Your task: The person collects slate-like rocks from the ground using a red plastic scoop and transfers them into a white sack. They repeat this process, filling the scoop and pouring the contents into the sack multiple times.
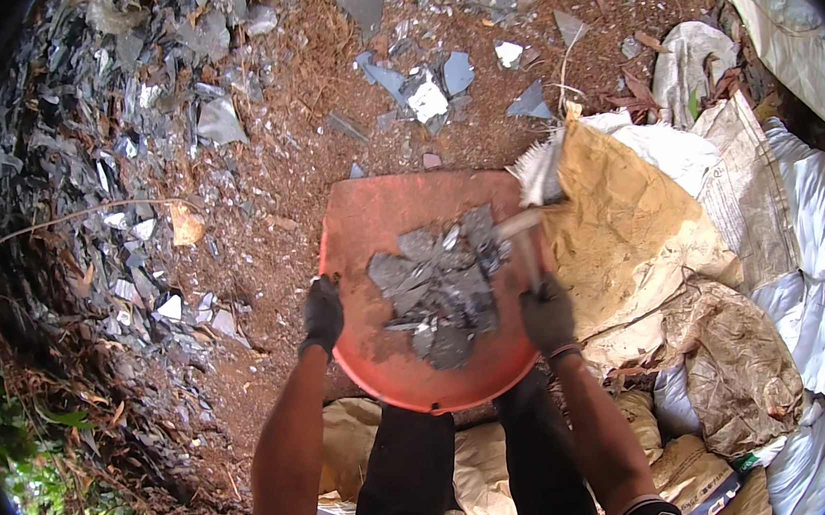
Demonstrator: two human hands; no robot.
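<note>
A red-orange scoop pan (354, 223) with a rounded near rim is in front of my legs. On it lies a heap of broken dark grey glass-like shards (442, 295). My left hand (322, 314), in a dark glove, is closed on the pan's left rim. My right hand (547, 316), also gloved, is at the right rim, closed around a short-handled tool (530, 245). Its crosswise head reaches over the right edge of the heap. Motion blurs the tool, so its exact kind is unclear.
Many glassy shards (113, 178) are piled at the left. Larger flat pieces (426, 95) lie on the brown soil beyond the pan. A yellowish sack (620, 226) and several white sacks (816, 225) crowd the right side. More sacks (481, 477) lie around my legs. Green plants (78, 514) grow at the lower left.
</note>
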